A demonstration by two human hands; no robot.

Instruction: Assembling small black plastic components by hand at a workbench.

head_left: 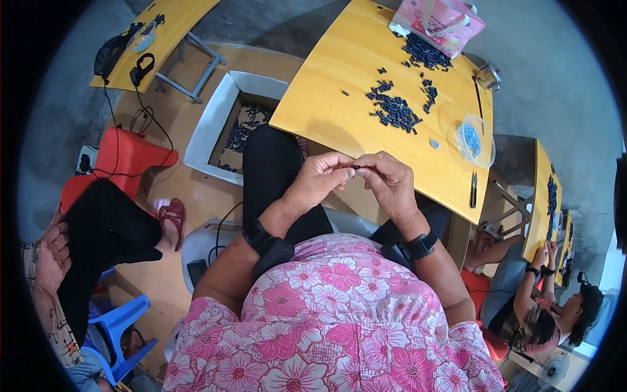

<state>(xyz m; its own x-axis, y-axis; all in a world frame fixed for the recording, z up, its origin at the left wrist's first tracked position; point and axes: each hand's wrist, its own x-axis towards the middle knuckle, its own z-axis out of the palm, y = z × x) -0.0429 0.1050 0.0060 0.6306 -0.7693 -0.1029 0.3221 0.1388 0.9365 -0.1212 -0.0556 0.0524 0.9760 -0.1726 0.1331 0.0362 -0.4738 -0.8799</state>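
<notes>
We look down past a pink floral top at two bare forearms, which bend at the elbows and angle inward until the hands nearly meet at the centre. The left hand (319, 183) reaches up and to the right, its thumb and index finger stretched forward and pressed together in a pinch, the other fingers curled beneath. The right hand (392, 181) mirrors it from the other side, wrist raised, knuckles arched, index finger and thumb bent down to a point. Between the two sets of fingertips we find a small dark piece (356, 167), gripped from both sides; most of it is covered, so we cannot tell its full shape. Both wrists wear black straps, and the hands are above the lap, just beside the near edge of a yellow table (320, 85).

On that table we see a loose pile of dark pieces (395, 112), with a second heap near the far edge, close to a pink bag (436, 23). To the right is a clear round bowl (492, 155) with pale blue bits inside, and nearer us lies a slim black tool (473, 189). On the floor to the left, a white box (210, 124) holds more dark pieces. A seated person in black trousers (117, 225) is at our left; on the far right, a co-worker (545, 313) sits at another yellow table, hands together.
</notes>
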